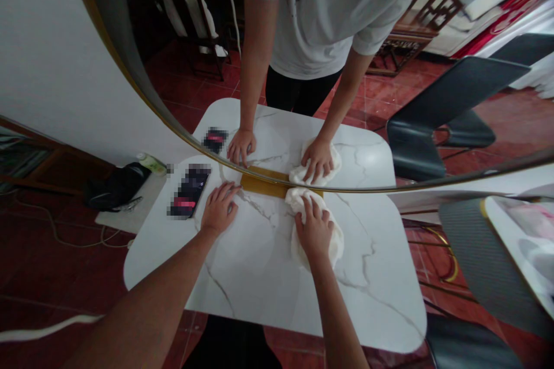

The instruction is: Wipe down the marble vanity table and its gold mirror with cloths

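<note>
My right hand (315, 229) presses down on a bunched white cloth (336, 245) on the marble-patterned white table (268, 277), its fingers spread and slightly curled over the fabric. The cloth lies at the table's far side, touching a gold-coloured strip (262, 185) below the mirror (277, 144). My left hand (220, 207) rests palm down on the tabletop, fingers stretched out and holding nothing. Just left of it lies a dark phone (190, 193), partly blurred by pixelation. Both hands and the cloth also show as reflections in the mirror.
The big gold-rimmed mirror stands right behind the table's far edge. On the left, a black bag (115, 184) and a pale green bottle (151, 164) sit on a low surface. A grey chair (489, 259) and a white tray-like surface (526, 248) are on the right.
</note>
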A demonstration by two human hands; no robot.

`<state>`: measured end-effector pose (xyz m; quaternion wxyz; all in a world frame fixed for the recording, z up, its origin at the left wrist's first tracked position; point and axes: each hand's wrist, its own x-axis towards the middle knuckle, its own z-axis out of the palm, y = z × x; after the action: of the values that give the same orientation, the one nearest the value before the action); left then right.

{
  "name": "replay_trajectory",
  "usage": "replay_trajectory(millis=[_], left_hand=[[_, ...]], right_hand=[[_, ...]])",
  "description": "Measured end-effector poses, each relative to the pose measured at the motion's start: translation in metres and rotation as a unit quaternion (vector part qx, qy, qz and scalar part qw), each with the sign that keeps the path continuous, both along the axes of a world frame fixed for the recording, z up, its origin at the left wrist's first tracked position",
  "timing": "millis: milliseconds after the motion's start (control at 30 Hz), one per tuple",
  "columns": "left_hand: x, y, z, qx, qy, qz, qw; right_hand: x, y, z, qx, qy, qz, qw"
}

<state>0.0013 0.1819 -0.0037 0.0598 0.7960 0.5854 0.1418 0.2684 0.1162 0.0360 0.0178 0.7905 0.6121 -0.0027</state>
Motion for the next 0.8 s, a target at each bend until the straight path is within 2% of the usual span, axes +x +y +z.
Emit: replay_trajectory(millis=[133, 400, 500, 633, 800], left_hand=[[0.001, 0.000, 0.001, -0.001, -0.002, -0.001, 1.000], [-0.001, 0.001, -0.002, -0.001, -0.003, -0.003, 1.000], [-0.003, 0.001, -0.004, -0.002, 0.000, -0.007, 1.000], [-0.004, 0.000, -0.006, -0.002, -0.001, -0.007, 1.000], [-0.003, 0.000, -0.005, -0.001, 0.005, -0.008, 1.000]], right_hand=[[-0.017, 0.003, 0.000, 0.002, 0.019, 0.011, 1.000], [-0.097, 0.031, 0.004, 0.005, 0.095, 0.104, 0.990], [-0.117, 0.040, 0.005, 0.010, 0.111, 0.127, 0.986], [-0.123, 0.043, 0.006, 0.010, 0.114, 0.141, 0.983], [-0.103, 0.037, 0.006, -0.015, 0.110, 0.137, 0.984]])
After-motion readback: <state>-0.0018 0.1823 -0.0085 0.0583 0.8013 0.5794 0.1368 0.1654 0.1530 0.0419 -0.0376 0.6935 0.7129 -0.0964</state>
